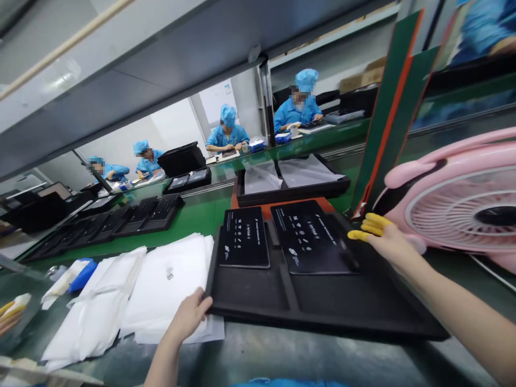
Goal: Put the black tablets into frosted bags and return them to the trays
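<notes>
The left hand (192, 313) pinches the black tray (338, 301) under two tablets (244, 237); whether the right hand (382, 235) grips it, I can't tell.

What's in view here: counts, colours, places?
near tray: 1, black, centre
tablets: 2, black, in near tray
far tray: 1, black, behind
films: 2, whitish, in far tray
sheets: uncountable, white, left of near tray
unclear item: 1, blue, left of sheets
tray row: uncountable, black, far left
boxes: several, black, background
fan: 1, pink, right
panels: 2, green, beside fan
shelf: 1, grey, overhead
table: 1, green, below
people: 4, blue, opposite
sleeve: 1, blue, top right
other hand: 1, yellow-tipped, left edge
left hand: 1, bare, near tray's left edge
right hand: 1, yellow-tipped, near tray's right edge
</notes>
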A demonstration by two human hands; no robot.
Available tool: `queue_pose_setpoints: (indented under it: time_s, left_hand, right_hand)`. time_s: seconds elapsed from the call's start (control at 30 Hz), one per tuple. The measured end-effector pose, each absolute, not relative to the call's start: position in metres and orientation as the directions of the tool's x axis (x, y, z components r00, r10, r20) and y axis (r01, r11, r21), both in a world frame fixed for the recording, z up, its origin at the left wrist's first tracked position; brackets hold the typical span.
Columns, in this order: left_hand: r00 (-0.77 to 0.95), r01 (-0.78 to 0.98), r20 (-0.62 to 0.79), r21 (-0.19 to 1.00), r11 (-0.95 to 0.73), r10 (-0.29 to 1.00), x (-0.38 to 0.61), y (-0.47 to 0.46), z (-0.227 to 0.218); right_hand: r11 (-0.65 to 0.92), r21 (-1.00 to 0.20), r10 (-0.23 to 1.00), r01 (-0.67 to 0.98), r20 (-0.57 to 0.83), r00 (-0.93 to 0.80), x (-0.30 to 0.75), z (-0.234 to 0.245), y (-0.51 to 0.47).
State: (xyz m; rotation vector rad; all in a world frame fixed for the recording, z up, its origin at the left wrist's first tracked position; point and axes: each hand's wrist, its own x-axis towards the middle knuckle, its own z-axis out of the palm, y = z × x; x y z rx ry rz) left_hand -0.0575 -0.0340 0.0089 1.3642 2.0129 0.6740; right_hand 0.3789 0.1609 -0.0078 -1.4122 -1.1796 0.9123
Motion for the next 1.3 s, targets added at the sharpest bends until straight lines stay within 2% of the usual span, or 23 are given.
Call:
queue_pose_setpoints:
  time_s: [0.03, 0.1, 0.17, 0.23, 0.33, 0.4, 0.47, 0.53, 0.63, 0.8, 0.97, 1.13, 1.3]
  left_hand:
    - [-0.264, 0.702, -0.193, 0.634, 0.325, 0.945, -0.058, -0.035, 0.012]
    - [-0.385, 0.771, -0.098, 0.513, 0.378, 0.918, -0.063, -0.025, 0.017]
    - [-0.489, 0.776, -0.021, 0.445, 0.446, 0.872, -0.071, -0.007, 0.016]
    - [-0.456, 0.819, -0.033, 0.376, 0.434, 0.889, -0.075, 0.013, 0.008]
    - [-0.413, 0.878, -0.022, 0.256, 0.404, 0.911, -0.073, 0.033, -0.007]
    - [-0.453, 0.876, 0.017, 0.194, 0.441, 0.891, -0.071, 0.039, -0.014]
    - [-0.474, 0.869, 0.029, 0.176, 0.462, 0.880, -0.069, 0.041, -0.017]
    - [-0.494, 0.857, 0.049, 0.193, 0.477, 0.868, -0.070, 0.042, -0.019]
    - [-0.545, 0.815, 0.082, 0.285, 0.504, 0.835, -0.073, 0.042, -0.021]
    - [-0.618, 0.701, 0.106, 0.524, 0.484, 0.779, -0.080, 0.042, -0.026]
    - [-0.713, 0.530, 0.117, 0.737, 0.421, 0.692, -0.091, 0.040, -0.020]
    - [-0.690, 0.508, 0.119, 0.782, 0.362, 0.714, -0.099, 0.032, 0.016]
    - [-0.576, 0.577, 0.190, 0.784, 0.231, 0.795, -0.057, 0.014, 0.056]
  right_hand:
    - [0.048, -0.958, 0.967, 0.283, 0.115, 0.226, 0.375, -0.002, 0.162]
    - [0.116, -0.899, 0.975, 0.422, 0.183, 0.124, 0.359, 0.006, 0.165]
    - [0.261, -0.809, 0.964, 0.527, 0.252, -0.089, 0.339, 0.011, 0.172]
    - [0.396, -0.660, 0.918, 0.638, 0.287, -0.273, 0.319, 0.018, 0.187]
    - [0.431, -0.430, 0.902, 0.793, 0.218, -0.373, 0.299, 0.029, 0.224]
    - [0.399, -0.368, 0.917, 0.840, 0.172, -0.360, 0.292, 0.035, 0.250]
    - [0.390, -0.359, 0.921, 0.848, 0.147, -0.362, 0.287, 0.037, 0.272]
    - [0.404, -0.361, 0.913, 0.841, 0.108, -0.393, 0.282, 0.035, 0.289]
    - [0.419, -0.369, 0.896, 0.830, 0.021, -0.443, 0.274, 0.031, 0.306]
    - [0.388, -0.371, 0.888, 0.844, -0.096, -0.450, 0.267, 0.037, 0.323]
    - [0.375, -0.380, 0.887, 0.846, -0.119, -0.447, 0.278, 0.081, 0.326]
    - [0.444, -0.351, 0.845, 0.825, -0.141, -0.515, 0.295, 0.120, 0.321]
    - [0.461, -0.372, 0.877, 0.805, 0.057, -0.476, 0.308, 0.147, 0.261]
